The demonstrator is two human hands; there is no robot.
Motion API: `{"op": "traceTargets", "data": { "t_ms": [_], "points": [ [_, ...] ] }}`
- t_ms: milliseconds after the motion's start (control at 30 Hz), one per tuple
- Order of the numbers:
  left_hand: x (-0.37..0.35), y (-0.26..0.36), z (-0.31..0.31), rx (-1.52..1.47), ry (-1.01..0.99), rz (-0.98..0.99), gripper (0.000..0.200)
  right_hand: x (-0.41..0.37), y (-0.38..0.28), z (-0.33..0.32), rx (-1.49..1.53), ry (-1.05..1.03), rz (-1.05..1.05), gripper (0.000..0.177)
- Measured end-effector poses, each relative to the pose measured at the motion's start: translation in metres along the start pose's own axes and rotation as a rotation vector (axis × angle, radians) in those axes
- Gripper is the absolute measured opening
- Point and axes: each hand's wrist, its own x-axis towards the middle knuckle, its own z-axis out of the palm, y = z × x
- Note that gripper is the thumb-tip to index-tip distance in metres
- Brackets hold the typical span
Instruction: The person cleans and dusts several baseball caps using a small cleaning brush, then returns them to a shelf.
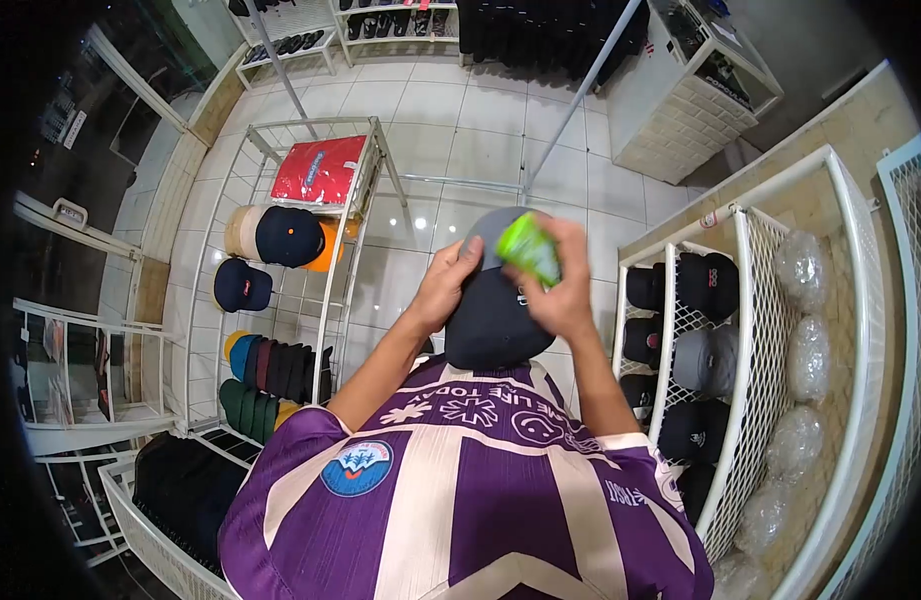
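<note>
A cap (491,325) with a black front and a grey part is held up before my chest, light lettering partly showing on it. My left hand (448,285) grips its left side, the thumb lying over the grey part and the fingers hidden behind. In my right hand (569,278) is a bright green, hand-sized object (528,250) with pale markings, blurred by motion. It overlaps the cap's right side in this view, and I cannot tell what kind of thing it is.
To the left, a white wire rack (326,330) carries rows of caps and a red packaged garment (319,170). At right stands a mesh shelf (766,290) with more caps (708,285) and clear plastic bundles (811,357). A brick-patterned counter (671,125) is farther back, near metal poles.
</note>
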Motion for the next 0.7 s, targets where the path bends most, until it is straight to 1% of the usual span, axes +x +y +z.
{"op": "traceTargets", "data": {
  "t_ms": [33, 67, 133, 167, 200, 267, 300, 367, 400, 433, 467, 533, 567, 600, 667, 700],
  "points": [
    [0.000, -0.002, 0.002, -0.146, 0.018, 0.014, 0.045, 0.000, -0.014, -0.009, -0.074, -0.189, -0.082, 0.053],
    [-0.002, -0.001, 0.000, -0.144, 0.017, 0.007, 0.045, -0.004, -0.003, -0.007, -0.072, -0.187, -0.076, 0.053],
    [-0.010, 0.007, -0.004, -0.131, 0.063, -0.062, 0.045, -0.021, 0.038, 0.003, 0.178, 0.120, 0.283, 0.060],
    [-0.011, 0.012, 0.001, -0.247, 0.072, -0.006, 0.045, -0.032, 0.053, 0.004, 0.112, 0.112, 0.267, 0.063],
    [-0.008, 0.011, 0.001, -0.243, 0.067, 0.007, 0.045, -0.048, 0.068, 0.009, 0.213, 0.106, 0.299, 0.060],
    [-0.008, 0.002, -0.002, -0.204, 0.095, 0.041, 0.044, -0.058, 0.073, 0.014, 0.480, 0.194, 0.367, 0.059],
    [-0.009, 0.001, -0.003, -0.188, 0.067, 0.023, 0.041, -0.049, 0.063, 0.011, 0.481, 0.192, 0.372, 0.059],
    [-0.007, -0.009, 0.003, -0.174, 0.054, -0.009, 0.041, -0.016, 0.027, -0.004, 0.366, 0.125, 0.258, 0.061],
    [-0.007, -0.011, 0.006, -0.158, 0.035, -0.029, 0.041, -0.008, 0.025, -0.006, 0.256, 0.070, 0.203, 0.061],
    [-0.008, -0.008, 0.007, -0.174, 0.077, -0.049, 0.041, -0.013, 0.028, -0.002, 0.374, 0.104, 0.248, 0.061],
    [-0.009, -0.002, 0.007, -0.165, 0.063, -0.050, 0.041, -0.021, 0.038, 0.007, 0.491, 0.141, 0.287, 0.061],
    [-0.010, 0.015, 0.007, -0.349, 0.219, 0.030, 0.043, -0.067, 0.070, 0.029, 0.412, 0.063, 0.275, 0.058],
    [-0.010, 0.024, 0.004, -0.347, 0.145, 0.071, 0.044, -0.085, 0.068, 0.032, 0.627, 0.024, 0.438, 0.057],
    [-0.008, 0.020, -0.002, -0.351, 0.149, 0.070, 0.044, -0.088, 0.064, 0.028, 0.652, 0.012, 0.575, 0.058],
    [-0.004, 0.008, -0.012, -0.225, 0.079, 0.081, 0.045, -0.076, 0.068, 0.019, 0.705, 0.138, 0.514, 0.056],
    [-0.006, 0.013, -0.003, -0.260, 0.107, 0.064, 0.045, -0.054, 0.058, 0.010, 0.551, 0.176, 0.408, 0.056]
  ]
}}
